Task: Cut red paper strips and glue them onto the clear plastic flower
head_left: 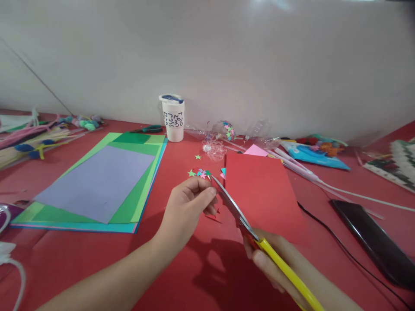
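My right hand [269, 259] grips a pair of scissors [240, 216] with yellow handles. Their metal blades point up and left, with the tips close to my left fingertips. My left hand [191, 198] is closed in a pinch on what looks like a small piece of red paper [212, 182], mostly hidden by the fingers. Small red paper scraps [214, 215] lie on the table under that hand. Just beyond it is a cluster of colored paper stars [201, 173]. A red paper sheet [259, 185] lies to the right, beyond my right hand.
At left is a stack of colored paper [97, 181]. A white cup [175, 119] stands near the wall. Pipe cleaners [35, 142] lie far left. Toward the right are a glue gun [296, 166], a blue packet [317, 156], a black phone [369, 237] and cables.
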Tool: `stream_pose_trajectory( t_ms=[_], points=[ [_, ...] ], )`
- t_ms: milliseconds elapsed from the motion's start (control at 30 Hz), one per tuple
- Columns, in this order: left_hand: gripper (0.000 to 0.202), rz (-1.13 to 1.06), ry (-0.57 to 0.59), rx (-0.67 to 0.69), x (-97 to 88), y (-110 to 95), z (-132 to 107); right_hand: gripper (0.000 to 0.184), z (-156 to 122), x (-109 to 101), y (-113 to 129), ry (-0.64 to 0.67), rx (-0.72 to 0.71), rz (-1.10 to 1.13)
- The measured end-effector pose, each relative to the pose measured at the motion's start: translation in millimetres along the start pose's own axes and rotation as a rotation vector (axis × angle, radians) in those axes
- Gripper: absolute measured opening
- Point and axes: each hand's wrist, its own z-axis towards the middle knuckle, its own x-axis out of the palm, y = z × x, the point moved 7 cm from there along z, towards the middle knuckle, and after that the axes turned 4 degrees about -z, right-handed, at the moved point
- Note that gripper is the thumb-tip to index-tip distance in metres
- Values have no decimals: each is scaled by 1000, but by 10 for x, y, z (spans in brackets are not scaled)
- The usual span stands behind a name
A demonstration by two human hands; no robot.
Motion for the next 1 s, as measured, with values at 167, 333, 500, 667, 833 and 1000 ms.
stream_pose_trajectory(
  t_ms=[167, 333, 500, 667, 833, 1000],
  points=[
    [13, -4, 21, -4, 20, 4, -4, 51, 52, -7, -24, 80, -51, -44],
    [15, -26, 70, -50, 50, 68, -19, 52, 85, -48, -36, 136, -79, -93],
    [17, 50, 101, -25, 37, 23, -17, 53, 80, -58, -34, 131, -63, -114],
    [15, 90, 71, -24, 49, 5, -8, 50, 75, -44, -46, 143, -86, -76],
    [14, 42, 48, -13, 56, 11, -29, 48, 57, -21, -28, 217, -77, -54],
    [17, 51, 64, -25, 57, 12, -30, 49, 59, -7, -5, 222, -84, -49]
  ],
)
